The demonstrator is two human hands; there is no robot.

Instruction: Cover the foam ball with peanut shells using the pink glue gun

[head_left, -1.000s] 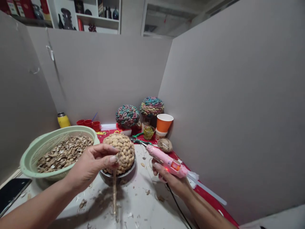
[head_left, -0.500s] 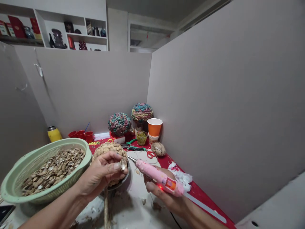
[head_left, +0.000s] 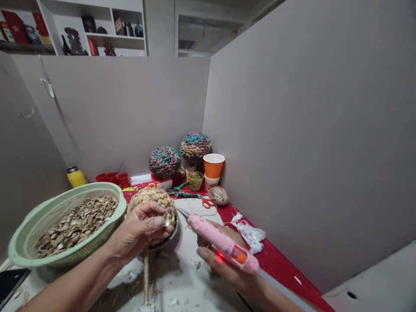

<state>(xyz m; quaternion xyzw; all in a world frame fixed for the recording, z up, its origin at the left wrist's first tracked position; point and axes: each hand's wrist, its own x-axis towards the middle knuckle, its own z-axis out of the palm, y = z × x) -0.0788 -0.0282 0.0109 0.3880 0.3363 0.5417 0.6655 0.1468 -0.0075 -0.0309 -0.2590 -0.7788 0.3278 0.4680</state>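
Note:
A small nut shell [head_left: 167, 220], pale on its inner side, is pinched between the thumb and fingers of my left hand [head_left: 143, 225]. Behind those fingers sits a ball [head_left: 152, 196] covered in beige shells, resting in a dark round dish [head_left: 173, 235] and partly hidden by the hand. A rope-wrapped stem [head_left: 146, 277] reaches from it toward me. My right hand [head_left: 217, 255] is wrapped around a pink hot glue gun [head_left: 216, 236] with a glowing red light. Its metal nozzle points left, a short gap from the shell.
At left stands a green basket [head_left: 121, 203] of loose shells, with a phone [head_left: 11, 284] below it. Scissors [head_left: 208, 202], pliers [head_left: 186, 195], twine [head_left: 218, 196], an orange cup [head_left: 212, 167] and two colourful shell balls [head_left: 164, 161] sit at the back. White crumpled plastic [head_left: 251, 234] lies right; grey partitions [head_left: 292, 121] enclose the table.
The glue gun has shifted slightly right, its nozzle a little farther from the shell. My left hand keeps its pinch. The camera view has moved slightly.

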